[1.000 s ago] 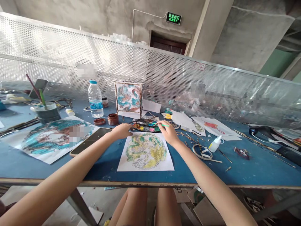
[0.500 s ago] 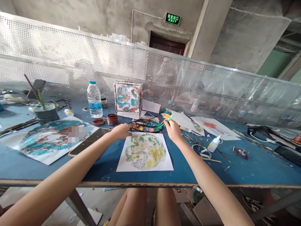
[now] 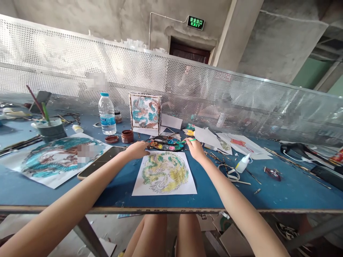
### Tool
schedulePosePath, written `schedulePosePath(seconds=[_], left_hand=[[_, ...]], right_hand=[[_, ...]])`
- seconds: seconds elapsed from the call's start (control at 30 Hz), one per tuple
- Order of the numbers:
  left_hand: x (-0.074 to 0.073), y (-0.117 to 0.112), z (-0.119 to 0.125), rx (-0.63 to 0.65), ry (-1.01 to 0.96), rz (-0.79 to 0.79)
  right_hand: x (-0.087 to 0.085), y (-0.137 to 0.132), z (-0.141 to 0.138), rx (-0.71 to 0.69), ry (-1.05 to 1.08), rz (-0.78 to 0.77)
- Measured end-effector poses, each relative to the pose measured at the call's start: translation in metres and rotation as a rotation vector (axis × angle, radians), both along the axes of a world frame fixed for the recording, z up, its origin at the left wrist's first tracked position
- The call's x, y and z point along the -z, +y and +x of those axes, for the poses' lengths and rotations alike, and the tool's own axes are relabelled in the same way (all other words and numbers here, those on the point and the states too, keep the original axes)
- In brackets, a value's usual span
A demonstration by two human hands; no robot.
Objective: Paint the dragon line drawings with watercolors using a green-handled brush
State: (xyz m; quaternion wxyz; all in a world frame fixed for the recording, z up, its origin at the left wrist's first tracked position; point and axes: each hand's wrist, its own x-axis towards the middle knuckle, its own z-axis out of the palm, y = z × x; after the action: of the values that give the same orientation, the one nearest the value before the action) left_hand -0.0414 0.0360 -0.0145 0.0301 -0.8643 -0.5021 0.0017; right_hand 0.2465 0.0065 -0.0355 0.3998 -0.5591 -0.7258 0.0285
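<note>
My right hand (image 3: 195, 149) is closed around a thin green paintbrush (image 3: 190, 140), held nearly level. The brush tip is at the right end of a paint palette (image 3: 166, 147) with several coloured wells. My left hand (image 3: 137, 150) grips the left end of that palette; its fingertips are partly hidden. Just in front of the palette lies a white sheet (image 3: 139, 187) with a round dragon-like line drawing (image 3: 166, 173), partly painted yellow and green. A framed blue and brown picture (image 3: 146, 111) stands upright behind the palette.
Left of my arm are a phone (image 3: 103, 162), a painted sheet (image 3: 52, 180) and a grey cup of brushes (image 3: 50, 130). A water bottle (image 3: 107, 116) and an open brown paint jar (image 3: 127, 136) stand behind. To the right lie a glue bottle (image 3: 242, 164), thin sticks and papers (image 3: 209, 137).
The paintbrush has tipped from slanting upward to nearly level, and my right hand has shifted slightly. My left hand stays at the palette.
</note>
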Motion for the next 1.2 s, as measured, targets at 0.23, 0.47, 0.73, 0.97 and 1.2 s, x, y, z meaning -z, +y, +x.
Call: schedulePosePath(seconds=[0.23, 0.47, 0.73, 0.97, 1.2], left_hand=[[0.000, -0.001, 0.000, 0.011, -0.001, -0.004], [-0.001, -0.001, 0.001, -0.024, 0.008, -0.012], [0.000, -0.002, 0.002, -0.026, -0.014, -0.022], [0.002, -0.001, 0.003, -0.024, -0.017, -0.001], [0.004, 0.002, 0.003, -0.010, -0.018, 0.025]], right_hand=[[0.001, 0.004, 0.007, -0.004, 0.060, 0.016], [-0.020, -0.024, -0.014, -0.139, 0.257, 0.167], [-0.032, -0.079, -0.060, -0.521, 0.291, 0.251], [-0.025, -0.083, -0.073, -0.709, 0.127, 0.274], [-0.023, -0.085, -0.079, -0.752, -0.017, 0.257]])
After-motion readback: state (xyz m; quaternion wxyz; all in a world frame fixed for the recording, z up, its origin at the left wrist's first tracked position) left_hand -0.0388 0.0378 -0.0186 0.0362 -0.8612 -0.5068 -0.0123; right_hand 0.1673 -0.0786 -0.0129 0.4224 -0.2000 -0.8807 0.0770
